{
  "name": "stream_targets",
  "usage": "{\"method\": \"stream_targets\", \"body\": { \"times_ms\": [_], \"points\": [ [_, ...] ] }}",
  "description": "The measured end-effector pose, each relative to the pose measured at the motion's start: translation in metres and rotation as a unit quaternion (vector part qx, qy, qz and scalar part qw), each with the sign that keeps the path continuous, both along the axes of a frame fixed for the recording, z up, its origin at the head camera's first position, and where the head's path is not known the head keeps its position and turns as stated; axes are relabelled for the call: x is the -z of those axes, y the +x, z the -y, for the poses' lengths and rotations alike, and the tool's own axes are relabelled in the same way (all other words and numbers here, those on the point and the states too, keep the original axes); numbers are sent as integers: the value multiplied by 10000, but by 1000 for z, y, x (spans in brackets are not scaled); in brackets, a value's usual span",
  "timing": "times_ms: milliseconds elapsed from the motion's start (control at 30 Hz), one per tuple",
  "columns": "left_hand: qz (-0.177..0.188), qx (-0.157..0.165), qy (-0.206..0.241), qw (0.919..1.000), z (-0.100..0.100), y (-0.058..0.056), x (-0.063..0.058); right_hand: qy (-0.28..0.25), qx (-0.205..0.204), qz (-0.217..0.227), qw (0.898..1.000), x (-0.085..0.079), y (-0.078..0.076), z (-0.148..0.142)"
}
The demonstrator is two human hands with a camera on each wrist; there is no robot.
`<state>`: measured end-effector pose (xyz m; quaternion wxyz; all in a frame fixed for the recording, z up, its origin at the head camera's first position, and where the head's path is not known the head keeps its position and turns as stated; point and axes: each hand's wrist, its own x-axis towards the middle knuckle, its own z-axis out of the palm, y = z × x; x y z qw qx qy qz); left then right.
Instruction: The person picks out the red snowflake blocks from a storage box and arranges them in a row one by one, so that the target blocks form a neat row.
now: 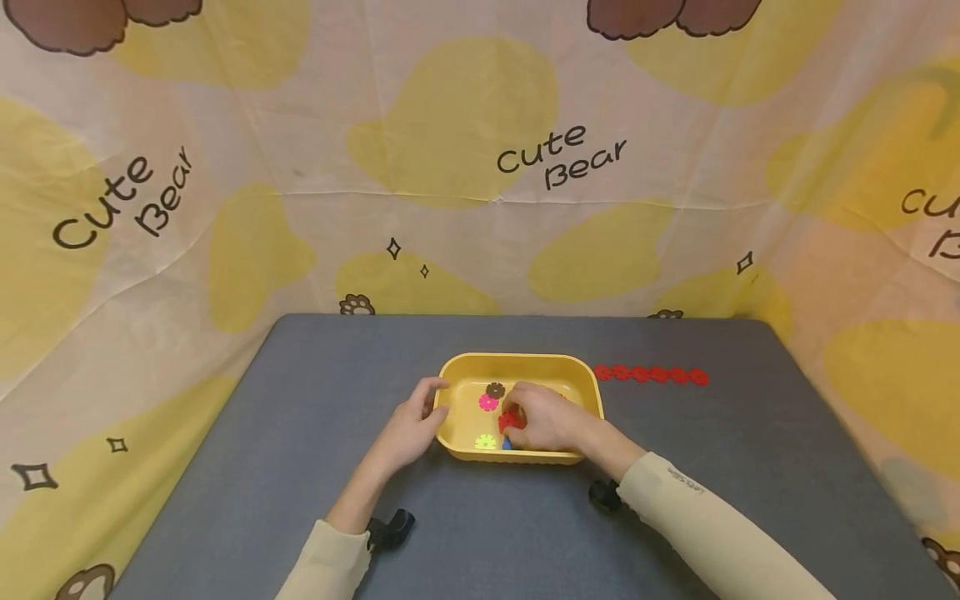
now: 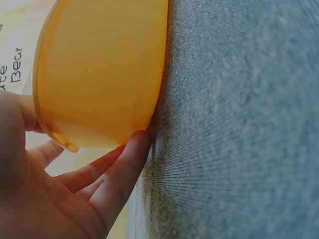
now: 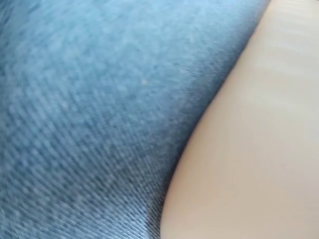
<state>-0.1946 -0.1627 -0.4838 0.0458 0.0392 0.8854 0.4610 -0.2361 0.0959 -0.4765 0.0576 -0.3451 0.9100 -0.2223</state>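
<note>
A yellow plastic bin (image 1: 517, 359) stands on the table, holding a few small notched plastic discs. My left hand (image 1: 408, 421) grips the bin's left end; the left wrist view shows the thumb at the rim and fingers (image 2: 127, 167) against the outer wall. Inside the bin, my right hand (image 1: 551, 417) pinches a red notched disc (image 1: 510, 419) between thumb and fingers. Near it lie a brown disc (image 1: 496, 390), a pink disc (image 1: 488, 402), a yellow-green disc (image 1: 486, 442) and a blue piece (image 1: 507, 444). The right hand covers part of the bin floor.
A row of several red notched discs (image 1: 658, 374) runs rightward from the bin's back right corner on the grey-blue table (image 1: 337, 375). Behind the table hangs a printed cloth (image 1: 450, 125). The right wrist view shows only tabletop and blurred bare skin.
</note>
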Motion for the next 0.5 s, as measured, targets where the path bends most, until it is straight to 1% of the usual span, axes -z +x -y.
{"method": "stream_targets", "body": {
  "times_ms": [133, 233, 500],
  "points": [
    [-67, 11, -26, 10000, 0, -1, 3, -350, 36, 8, 9994, -3, 0, -4],
    [-121, 12, -57, 9999, 0, -2, 5, -483, 130, 42, 9987, -8, 2, -8],
    [-89, 2, -15, 10000, -1, -1, 3, -1060, 36, -203, 9942, -22, 7, -25]
  ]
}}
